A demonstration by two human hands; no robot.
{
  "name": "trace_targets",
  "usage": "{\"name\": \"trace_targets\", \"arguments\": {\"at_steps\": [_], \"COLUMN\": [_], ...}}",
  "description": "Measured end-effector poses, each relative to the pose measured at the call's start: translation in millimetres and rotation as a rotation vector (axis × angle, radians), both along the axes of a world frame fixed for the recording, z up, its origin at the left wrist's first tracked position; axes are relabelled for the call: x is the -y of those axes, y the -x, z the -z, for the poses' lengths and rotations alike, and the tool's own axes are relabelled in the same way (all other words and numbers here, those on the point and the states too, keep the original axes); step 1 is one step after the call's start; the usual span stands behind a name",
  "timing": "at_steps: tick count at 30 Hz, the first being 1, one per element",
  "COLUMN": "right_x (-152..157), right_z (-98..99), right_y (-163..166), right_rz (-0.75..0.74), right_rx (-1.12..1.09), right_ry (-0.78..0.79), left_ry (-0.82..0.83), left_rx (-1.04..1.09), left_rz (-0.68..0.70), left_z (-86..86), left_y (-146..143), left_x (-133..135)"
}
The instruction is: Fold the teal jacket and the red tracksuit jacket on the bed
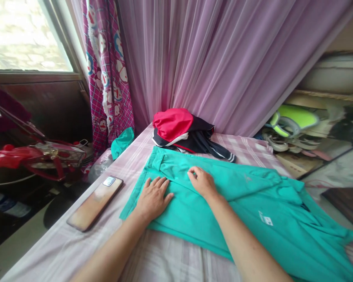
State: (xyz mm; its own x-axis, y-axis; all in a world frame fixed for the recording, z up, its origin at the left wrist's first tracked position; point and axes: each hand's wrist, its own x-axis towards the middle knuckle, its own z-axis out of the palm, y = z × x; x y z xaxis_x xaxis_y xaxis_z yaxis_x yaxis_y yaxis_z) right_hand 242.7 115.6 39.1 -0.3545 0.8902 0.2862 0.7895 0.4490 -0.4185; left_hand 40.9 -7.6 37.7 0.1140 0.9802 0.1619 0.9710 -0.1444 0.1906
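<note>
A purple curtain hangs behind the plaid sheet, on which the teal garment is spread. Beyond it sits a red and dark clothes pile; at left, a phone lies apart. My left hand rests flat on the garment, gripping nothing; my right hand is curled, but whether it pinches, I cannot tell.
</note>
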Motion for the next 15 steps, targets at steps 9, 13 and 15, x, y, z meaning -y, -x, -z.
{"name": "trace_targets", "arguments": {"at_steps": [9, 13, 15], "right_x": [17.1, 10.3, 9.6], "right_z": [0.7, 5.9, 11.7], "right_y": [-24.3, -76.9, -106.8], "right_rz": [0.026, 0.222, 0.353], "right_rx": [0.482, 0.519, 0.496], "right_ry": [0.149, 0.167, 0.141], "left_ry": [-0.035, -0.054, -0.064], "left_rx": [-0.002, -0.001, -0.005], "left_rz": [0.01, 0.015, 0.015], "left_z": [2.1, 3.8, 5.8], "left_y": [-0.1, 1.0, 2.3], "left_x": [-2.8, -3.2, -3.7]}}
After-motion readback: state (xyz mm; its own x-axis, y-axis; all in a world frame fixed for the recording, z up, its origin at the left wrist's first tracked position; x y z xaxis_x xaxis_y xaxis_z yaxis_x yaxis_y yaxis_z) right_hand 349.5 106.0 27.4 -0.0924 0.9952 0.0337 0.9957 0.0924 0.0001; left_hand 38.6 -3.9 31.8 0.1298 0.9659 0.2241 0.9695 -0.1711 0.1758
